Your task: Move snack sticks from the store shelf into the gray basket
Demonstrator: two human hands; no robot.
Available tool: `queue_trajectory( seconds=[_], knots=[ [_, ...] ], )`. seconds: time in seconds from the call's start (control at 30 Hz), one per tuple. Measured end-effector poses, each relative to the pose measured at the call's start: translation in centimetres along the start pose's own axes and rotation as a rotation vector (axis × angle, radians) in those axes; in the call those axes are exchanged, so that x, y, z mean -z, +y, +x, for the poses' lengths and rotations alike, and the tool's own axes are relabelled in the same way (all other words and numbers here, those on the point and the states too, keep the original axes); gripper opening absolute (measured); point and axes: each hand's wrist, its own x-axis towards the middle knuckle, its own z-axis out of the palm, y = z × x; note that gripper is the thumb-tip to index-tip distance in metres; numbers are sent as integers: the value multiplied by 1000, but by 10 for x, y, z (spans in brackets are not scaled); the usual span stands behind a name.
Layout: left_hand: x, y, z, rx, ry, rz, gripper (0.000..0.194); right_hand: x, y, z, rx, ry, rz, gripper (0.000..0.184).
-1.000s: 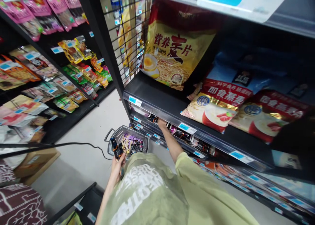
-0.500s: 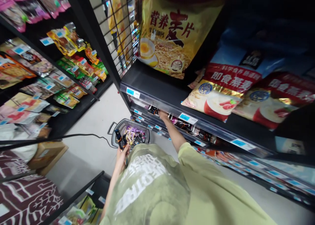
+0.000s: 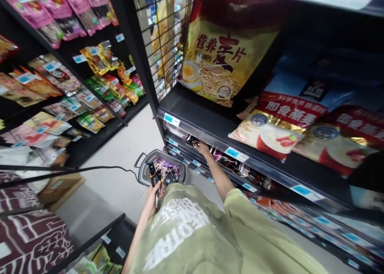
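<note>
My left hand [image 3: 156,188] is closed around several dark, slim snack packets [image 3: 153,174] with orange marks, held over the near-left part of a grey basket [image 3: 140,173] on the floor. Purple and black small packets [image 3: 169,170] lie in that basket. My right hand [image 3: 203,147] reaches into a lower shelf, under the shelf of oat bags. Its fingers are at dark wrapped packets [image 3: 192,141] there; the shelf and the hand itself partly hide them, and I cannot tell if one is gripped.
Large oatmeal bags, one yellow [image 3: 214,74] and others red and white [image 3: 270,122], stand on the shelf above my right arm. A wire grid [image 3: 163,38] closes its end. Hanging snack racks [image 3: 99,52] are at left. A black cord [image 3: 99,168] runs towards the basket; a cardboard box [image 3: 61,190] is beyond.
The view has shifted, so the surroundings sit lower and further right. My left hand still holds its packets by the basket. My right hand stays in the lower shelf, its fingers at the dark packets.
</note>
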Motion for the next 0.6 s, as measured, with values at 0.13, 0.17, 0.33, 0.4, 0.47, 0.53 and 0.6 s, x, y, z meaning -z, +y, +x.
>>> queue_trajectory(
  seconds=[0.13,0.17,0.33,0.4,0.47,0.53,0.6],
  knots=[
    [-3,9,-2,83,-134,-182,44,-11,-14,-33,79,178,249,32],
    [-3,10,-1,88,-150,-205,45,-15,-21,-46,116,202,367,33],
    [-6,9,9,76,-168,-122,50,-38,-70,-123,371,-374,792,31],
    [-8,9,15,72,-146,-70,51,-46,-90,-147,427,-569,877,30],
    [-9,9,19,69,-116,-40,51,-51,-104,-159,398,-570,952,33],
    [-10,10,21,63,-92,-4,52,-53,-108,-162,311,-499,1040,36],
    [-11,9,20,42,-91,56,53,-50,-105,-158,207,-438,1151,40]
  ],
)
